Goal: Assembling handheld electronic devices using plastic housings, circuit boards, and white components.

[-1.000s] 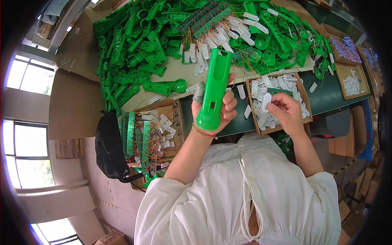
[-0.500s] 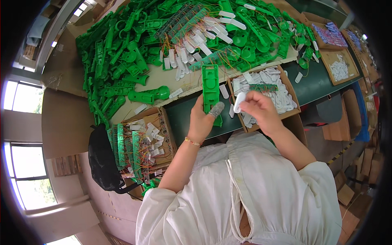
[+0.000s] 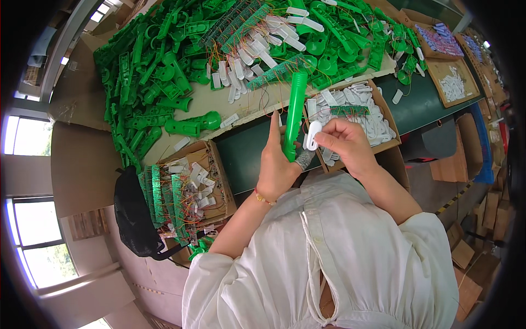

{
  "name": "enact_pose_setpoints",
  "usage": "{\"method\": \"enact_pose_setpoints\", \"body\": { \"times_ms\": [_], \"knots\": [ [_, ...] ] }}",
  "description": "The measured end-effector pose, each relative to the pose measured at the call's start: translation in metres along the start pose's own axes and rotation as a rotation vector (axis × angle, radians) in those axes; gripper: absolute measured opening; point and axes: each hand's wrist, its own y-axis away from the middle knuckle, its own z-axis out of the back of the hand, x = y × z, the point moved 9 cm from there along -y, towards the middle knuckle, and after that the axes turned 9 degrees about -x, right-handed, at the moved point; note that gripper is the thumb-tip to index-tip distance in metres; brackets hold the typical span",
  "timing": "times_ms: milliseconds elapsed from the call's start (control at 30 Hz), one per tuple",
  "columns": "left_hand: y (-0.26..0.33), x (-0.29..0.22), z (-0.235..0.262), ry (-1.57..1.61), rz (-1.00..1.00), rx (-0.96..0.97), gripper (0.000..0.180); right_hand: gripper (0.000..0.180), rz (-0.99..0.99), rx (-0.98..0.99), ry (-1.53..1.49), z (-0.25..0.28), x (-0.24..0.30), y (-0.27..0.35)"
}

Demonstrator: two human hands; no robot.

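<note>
Green moulded plastic handle piece (image 3: 295, 112), long and narrow, held upright above the near edge of the desk (image 3: 246, 153), close to the person's chest. Left hand (image 3: 278, 164) wraps its lower end, grip pressed together around the part, index finger stretched straight up beside it. Right hand (image 3: 345, 143) just beside the handle, thumb and fingers pinching a small white oblong plastic clip (image 3: 313, 135); clip touches or nearly touches the handle's right side, cannot tell which. Thin red-bead bracelet on left wrist.

Behind right hand: open cardboard box of white plastic clips (image 3: 356, 112), with a short green circuit strip lying on top. Left of the hands: second cardboard box holding green circuit strips with orange wires (image 3: 175, 200) plus a few white clips. Black mesh bag (image 3: 134, 211) hangs beside that box at desk's left edge.

Dark green desk surface between the two boxes. Farther back, brown cardboard sheet covered by a large heap of green plastic handle shells (image 3: 164, 82); loose white clips and more circuit strips mixed in mid-heap. Far right: flat cardboard tray with white parts (image 3: 452, 85), another with purple-blue parts behind it. White button shirt fills lower frame. Windows at left.
</note>
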Motion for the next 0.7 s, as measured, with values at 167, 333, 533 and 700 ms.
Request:
{"method": "enact_pose_setpoints", "body": {
  "times_ms": [167,333,533,700],
  "knots": [
    [0.010,-0.011,-0.004,-0.066,-0.083,-0.048,0.098,0.008,-0.017,0.036,0.060,-0.014,-0.009,0.006],
    [0.013,-0.021,-0.001,-0.321,-0.373,-0.142,0.095,0.008,0.063,0.065,0.246,-0.013,-0.001,0.007],
    [0.016,-0.033,0.020,-0.504,-0.541,-0.343,0.089,0.014,0.330,0.138,0.472,0.001,0.019,-0.005],
    [0.013,-0.030,0.018,-0.580,-0.570,-0.338,0.089,0.039,0.631,-0.187,1.483,0.048,0.026,-0.038]
  ]
}}
